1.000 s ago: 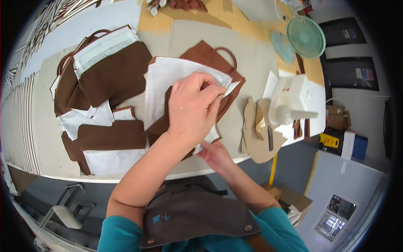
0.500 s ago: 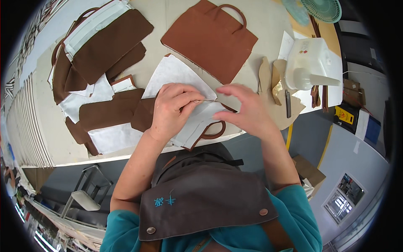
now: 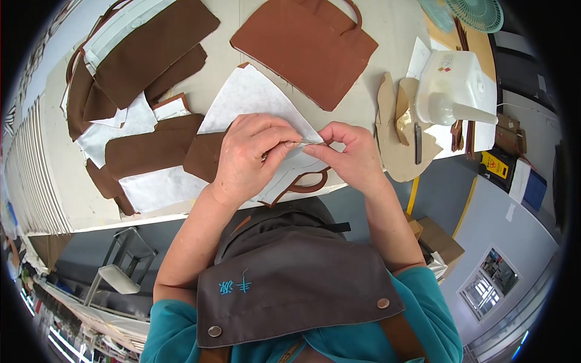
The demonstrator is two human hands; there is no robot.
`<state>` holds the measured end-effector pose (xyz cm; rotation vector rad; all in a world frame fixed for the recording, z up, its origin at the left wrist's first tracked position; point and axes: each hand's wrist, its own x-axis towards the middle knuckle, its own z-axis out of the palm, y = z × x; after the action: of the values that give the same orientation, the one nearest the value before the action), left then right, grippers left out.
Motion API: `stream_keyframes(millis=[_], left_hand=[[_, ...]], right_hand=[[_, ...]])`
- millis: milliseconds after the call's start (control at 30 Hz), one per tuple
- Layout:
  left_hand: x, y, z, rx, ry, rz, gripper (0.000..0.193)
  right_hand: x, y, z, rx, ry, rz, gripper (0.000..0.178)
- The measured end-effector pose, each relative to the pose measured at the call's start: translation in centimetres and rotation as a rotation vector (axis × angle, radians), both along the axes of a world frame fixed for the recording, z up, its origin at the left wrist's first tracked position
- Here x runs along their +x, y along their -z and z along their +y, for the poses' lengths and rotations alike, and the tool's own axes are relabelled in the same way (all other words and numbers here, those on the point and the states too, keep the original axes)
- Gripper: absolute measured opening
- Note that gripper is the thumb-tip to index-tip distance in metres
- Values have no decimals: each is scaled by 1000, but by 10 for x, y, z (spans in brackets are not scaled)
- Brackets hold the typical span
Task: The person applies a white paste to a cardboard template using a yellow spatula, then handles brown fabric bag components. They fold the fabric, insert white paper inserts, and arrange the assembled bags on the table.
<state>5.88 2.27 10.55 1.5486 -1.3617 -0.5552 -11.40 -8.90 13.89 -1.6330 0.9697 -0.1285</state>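
Both hands meet over a white-backed brown bag panel (image 3: pixel 275 189), whose brown loop handle (image 3: pixel 310 185) points toward my body. My left hand (image 3: pixel 247 154) is closed, thumb and fingertips pinching a thin edge of the panel. Just beside those fingertips, my right hand (image 3: pixel 352 152) pinches the same thin edge between thumb and forefinger. Exactly how the edge is folded between the fingers is too small to tell. Behind the hands, a white-faced piece (image 3: pixel 251 94) lies flat, and dark brown leather (image 3: pixel 203 156) shows next to my left hand.
A reddish-brown bag panel (image 3: pixel 302 51) lies at the far middle. Stacked dark brown bag pieces (image 3: pixel 158 51) cover the far left. On the right are a translucent plastic container (image 3: pixel 451 81), a dark-handled tool (image 3: pixel 417 144) and tan scraps (image 3: pixel 390 157). A green fan (image 3: pixel 477 13) stands behind.
My right hand has moved left from a spread-finger pose and now pinches the panel's edge beside my left fingertips. My left hand keeps its pinch. The whole view has shifted slightly.
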Motion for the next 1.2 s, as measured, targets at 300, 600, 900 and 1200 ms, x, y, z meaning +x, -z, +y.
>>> stream_keyframes(millis=[300, 600, 900, 1200], left_hand=[[-5, -3, 0, 70, -8, 76, 14], [-4, -6, -3, 121, 12, 186, 12], [-1, -5, -1, 151, 9, 237, 13], [-3, -7, 2, 83, 34, 162, 17]], right_hand=[[-2, -1, 5, -27, 31, 1, 15], [-12, 1, -1, -15, -52, -77, 16], [-16, -3, -7, 136, -33, -157, 16], [-16, -1, -8, 158, -63, -138, 17]])
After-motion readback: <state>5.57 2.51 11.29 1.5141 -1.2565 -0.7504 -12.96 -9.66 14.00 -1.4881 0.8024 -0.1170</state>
